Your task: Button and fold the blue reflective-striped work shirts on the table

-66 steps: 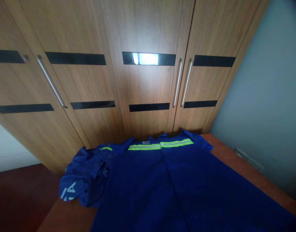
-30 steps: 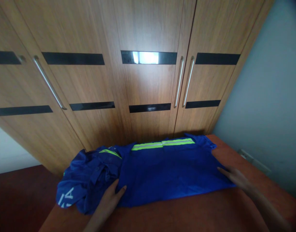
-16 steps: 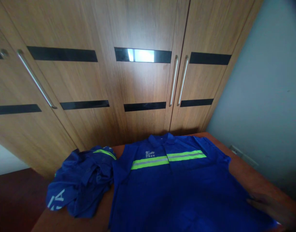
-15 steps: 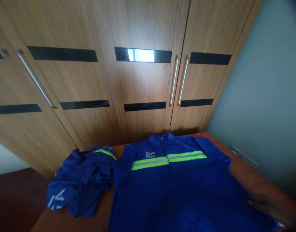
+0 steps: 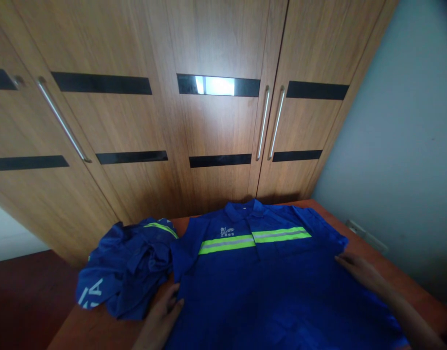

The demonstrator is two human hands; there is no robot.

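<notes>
A blue work shirt with a yellow-green reflective band across the chest lies spread flat, collar away from me, on a reddish-brown table. My left hand rests at the shirt's left edge, fingers on the cloth by the sleeve. My right hand lies flat at the shirt's right edge, fingers pointing left. Whether either hand pinches the cloth cannot be told. A second blue garment with white lettering lies crumpled just left of the shirt.
A wooden wardrobe with long metal handles and black strips stands right behind the table. A grey wall runs along the right side. Dark red floor shows at the lower left, past the table's left edge.
One second ago the shirt lay folded over with both hands at its edges. Half a second ago it was spread open, left hand out of view. Now both hands rest at its sides.
</notes>
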